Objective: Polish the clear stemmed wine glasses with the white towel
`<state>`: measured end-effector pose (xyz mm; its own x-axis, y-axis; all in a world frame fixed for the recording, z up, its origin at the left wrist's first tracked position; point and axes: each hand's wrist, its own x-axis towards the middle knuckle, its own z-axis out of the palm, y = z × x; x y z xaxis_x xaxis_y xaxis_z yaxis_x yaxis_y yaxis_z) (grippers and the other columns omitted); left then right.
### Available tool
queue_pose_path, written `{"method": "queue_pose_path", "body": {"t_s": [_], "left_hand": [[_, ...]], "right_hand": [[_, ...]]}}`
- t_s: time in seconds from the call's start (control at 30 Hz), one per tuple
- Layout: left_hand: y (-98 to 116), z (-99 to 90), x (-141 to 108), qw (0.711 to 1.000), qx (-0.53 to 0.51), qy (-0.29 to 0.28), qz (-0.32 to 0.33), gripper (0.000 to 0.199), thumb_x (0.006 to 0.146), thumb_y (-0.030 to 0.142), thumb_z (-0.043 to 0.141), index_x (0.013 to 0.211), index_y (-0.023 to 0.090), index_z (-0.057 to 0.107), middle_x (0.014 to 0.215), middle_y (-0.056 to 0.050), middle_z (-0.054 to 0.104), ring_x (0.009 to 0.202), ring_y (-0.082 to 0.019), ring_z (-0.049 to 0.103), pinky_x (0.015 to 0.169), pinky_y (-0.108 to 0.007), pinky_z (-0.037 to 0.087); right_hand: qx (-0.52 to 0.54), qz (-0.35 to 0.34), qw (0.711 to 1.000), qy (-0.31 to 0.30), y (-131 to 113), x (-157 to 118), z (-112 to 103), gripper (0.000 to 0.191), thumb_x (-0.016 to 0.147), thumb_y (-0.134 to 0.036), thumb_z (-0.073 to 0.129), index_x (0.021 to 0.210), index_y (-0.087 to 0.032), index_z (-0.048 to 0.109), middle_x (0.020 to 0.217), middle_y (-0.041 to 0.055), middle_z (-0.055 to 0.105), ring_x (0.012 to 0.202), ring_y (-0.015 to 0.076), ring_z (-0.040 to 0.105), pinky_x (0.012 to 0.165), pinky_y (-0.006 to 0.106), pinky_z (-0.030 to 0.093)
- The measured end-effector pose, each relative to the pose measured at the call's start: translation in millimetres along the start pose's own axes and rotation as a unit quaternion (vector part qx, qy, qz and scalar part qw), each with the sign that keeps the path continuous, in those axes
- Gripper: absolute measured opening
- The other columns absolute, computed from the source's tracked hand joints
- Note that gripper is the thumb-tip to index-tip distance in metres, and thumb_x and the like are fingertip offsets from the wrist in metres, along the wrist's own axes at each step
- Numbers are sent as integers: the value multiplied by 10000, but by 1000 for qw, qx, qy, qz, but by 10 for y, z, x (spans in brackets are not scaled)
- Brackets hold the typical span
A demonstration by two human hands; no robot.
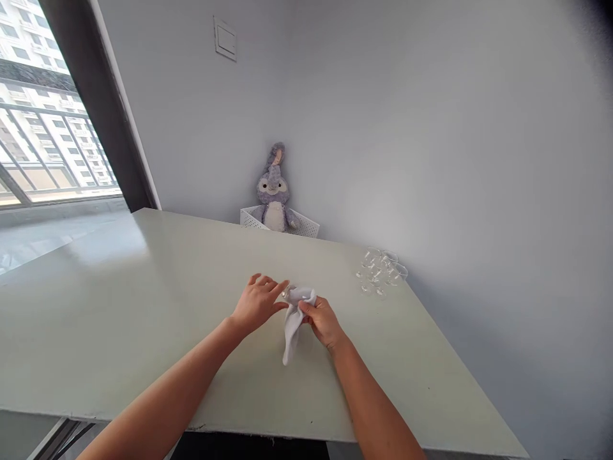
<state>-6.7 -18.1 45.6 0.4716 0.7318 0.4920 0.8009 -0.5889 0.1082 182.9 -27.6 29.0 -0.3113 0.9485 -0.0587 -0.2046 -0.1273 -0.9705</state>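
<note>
A white cloth [292, 332] is pinched in my right hand [322, 318], wrapped partly around a small clear glass [286, 294]. Most of that glass is hidden by the cloth, and one shiny end sticks out to the left. The cloth's loose end hangs down toward the table. My left hand [258, 303] is beside the glass's exposed end, thumb and fingers apart. Whether its fingertips touch the glass I cannot tell.
Several small clear stemmed glasses [380, 271] stand grouped at the pale table's [201, 268] right edge by the wall. Behind the far edge, a purple plush rabbit [274, 191] sits in a white perforated basket [306, 225]. A window [52, 128] is at the left.
</note>
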Motion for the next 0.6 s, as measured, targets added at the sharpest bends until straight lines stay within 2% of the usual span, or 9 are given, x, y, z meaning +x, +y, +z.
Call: {"method": "queue_pose_path", "body": {"t_s": [0.07,0.13,0.23,0.3,0.37,0.43,0.5,0.53,0.6], "left_hand": [[42,-43,17,998,23,52,9,319,826,344,504,1130,254,534,874,-56,652,943,-210,532,977,-454,235],[47,-65,24,998,8,53,21,269,831,333,496,1080,261,570,790,-43,651,875,-192,541,964,-437,251],[-4,-81,17,997,-73,-2,-14,302,802,441,504,993,240,623,666,-31,625,725,-168,539,823,-360,357],[-50,-102,6,978,-179,-79,-66,355,784,511,484,906,222,649,637,-19,608,641,-145,522,680,-291,387],[-82,-133,-6,919,-322,-205,-99,428,780,557,440,790,185,653,604,-12,586,559,-118,496,558,-240,373],[-85,-156,-14,830,-439,-329,-103,490,788,579,389,740,154,630,558,-10,563,497,-102,474,497,-222,363],[-48,-149,-17,789,-473,-380,-101,509,815,571,336,761,147,612,551,-13,571,483,-106,485,499,-229,381],[-15,-133,-17,808,-452,-364,-104,498,834,550,311,785,153,608,572,-17,587,497,-113,502,514,-236,391],[63,-80,-11,901,-335,-257,-102,429,865,481,306,860,175,607,667,-34,625,597,-141,552,594,-266,413]], "right_hand": [[85,-13,996,28,10,12,-4,310,691,-437,645,835,-163,639,639,11,592,548,122,514,512,248,436],[97,-15,995,17,6,4,-15,308,702,-436,637,855,-168,643,647,16,593,549,118,508,517,244,432],[2,-16,999,-32,-54,-44,-56,309,677,-417,667,830,-149,657,619,11,579,547,119,503,519,240,416],[-73,-25,994,-75,-133,-91,-103,283,669,-397,677,791,-143,663,611,1,572,564,120,500,541,242,407],[-123,-25,983,-138,-222,-138,-159,242,675,-372,676,753,-143,664,625,-6,573,603,125,502,586,254,406],[-138,-17,970,-201,-285,-167,-213,219,687,-351,669,749,-140,666,657,-2,584,653,135,509,640,270,406],[-132,-14,966,-221,-296,-163,-254,218,697,-338,664,766,-131,670,680,6,593,675,137,514,667,275,404],[-122,-12,971,-206,-279,-147,-265,223,697,-334,665,780,-128,670,680,7,594,664,133,514,658,270,404],[-85,-4,987,-138,-209,-93,-260,234,687,-335,678,792,-126,666,647,1,586,604,116,504,598,247,401]]}}
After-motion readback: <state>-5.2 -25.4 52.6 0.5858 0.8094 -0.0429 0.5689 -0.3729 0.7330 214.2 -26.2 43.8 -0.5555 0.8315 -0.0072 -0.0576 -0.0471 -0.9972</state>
